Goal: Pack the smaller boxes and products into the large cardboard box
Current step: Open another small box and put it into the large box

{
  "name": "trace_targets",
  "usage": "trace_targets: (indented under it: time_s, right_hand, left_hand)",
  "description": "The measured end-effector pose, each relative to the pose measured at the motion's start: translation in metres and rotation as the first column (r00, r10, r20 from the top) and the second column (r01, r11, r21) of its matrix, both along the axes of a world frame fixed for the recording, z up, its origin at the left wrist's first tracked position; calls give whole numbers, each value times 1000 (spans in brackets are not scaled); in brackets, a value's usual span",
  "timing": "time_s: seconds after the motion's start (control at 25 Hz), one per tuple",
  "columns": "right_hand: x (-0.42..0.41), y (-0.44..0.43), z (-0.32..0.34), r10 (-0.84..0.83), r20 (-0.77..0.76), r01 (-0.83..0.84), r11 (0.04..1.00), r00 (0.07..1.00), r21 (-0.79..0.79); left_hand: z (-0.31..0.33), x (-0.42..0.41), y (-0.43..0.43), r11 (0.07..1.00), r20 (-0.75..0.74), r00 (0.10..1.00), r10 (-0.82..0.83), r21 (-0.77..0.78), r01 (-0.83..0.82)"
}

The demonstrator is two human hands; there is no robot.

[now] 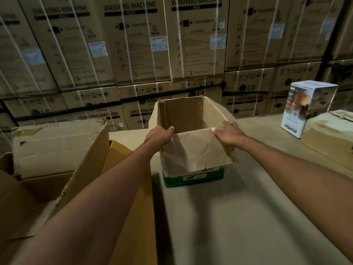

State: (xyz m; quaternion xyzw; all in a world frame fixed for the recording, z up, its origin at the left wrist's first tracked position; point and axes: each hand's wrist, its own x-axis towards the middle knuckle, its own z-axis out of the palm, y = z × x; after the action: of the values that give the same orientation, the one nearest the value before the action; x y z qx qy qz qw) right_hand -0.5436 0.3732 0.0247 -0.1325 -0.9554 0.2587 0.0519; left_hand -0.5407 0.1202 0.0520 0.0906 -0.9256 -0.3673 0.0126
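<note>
A smaller cardboard box [193, 155] with a green base stands open on the pale surface ahead of me, its flaps up or folded outward. My left hand [159, 135] grips its left rim, thumb over the edge. My right hand [228, 133] presses flat on its right rim and flap, fingers spread. The large cardboard box [63, 169] lies open at my left, one flap raised toward the smaller box. A white printed product box [307, 109] stands upside down at the far right.
A wall of stacked, strapped washing machine cartons [133, 44] fills the background. Another brown carton [330, 136] sits at the right edge beside the product box. The pale work surface [238, 217] stretches in front of me.
</note>
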Motion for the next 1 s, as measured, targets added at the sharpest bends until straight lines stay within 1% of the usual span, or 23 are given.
trace_targets:
  time_s: [0.12, 0.16, 0.2, 0.28, 0.36, 0.44, 0.48, 0.56, 0.64, 0.72, 0.88, 1.0]
  right_hand:
    - [-11, 4, -6, -64, -139, 61, 998, 988, -23]
    - [-14, 5, -3, -106, -158, 97, 993, 982, -65]
    - [-17, 7, 0, -148, -142, 134, 985, 979, -104]
    - [-30, 10, 5, -184, -30, 177, 972, 983, -155]
    - [-39, 10, 11, -186, 83, 199, 960, 979, -195]
    - [-41, 5, 14, -201, 83, 214, 956, 976, -202]
    - [-38, 2, 13, -212, 48, 217, 960, 976, -177]
    - [-24, -1, 8, -226, -63, 218, 969, 972, -120]
    - [-1, -3, 5, -240, -150, 220, 966, 959, -138]
    - [28, -6, 12, -246, -230, 216, 965, 942, -148]
    - [85, -15, 66, -231, -433, 199, 973, 871, -118]
    - [120, -30, 117, -240, -543, 202, 971, 804, -130]
  left_hand:
    - [0, -15, 1, 998, -16, 998, 59, -25, -59]
    - [-2, -20, -2, 995, 29, 995, 99, 1, -99]
    - [-5, -26, -4, 991, 72, 989, 128, 39, -131]
    - [-14, -39, -5, 966, 142, 975, 168, 173, -192]
    - [-24, -50, -7, 933, 148, 975, 167, 295, -205]
    - [-29, -55, -8, 914, 127, 980, 153, 358, -189]
    - [-28, -45, -5, 912, 118, 980, 163, 362, -195]
    - [-24, -21, 1, 927, 55, 974, 218, 301, -224]
    - [-23, 2, 3, 942, -53, 966, 255, 239, -235]
    - [-19, 21, 2, 941, -137, 956, 261, 258, -220]
    - [27, 49, -12, 929, -281, 932, 230, 347, -125]
    - [80, 79, -30, 935, -396, 897, 197, 352, -50]
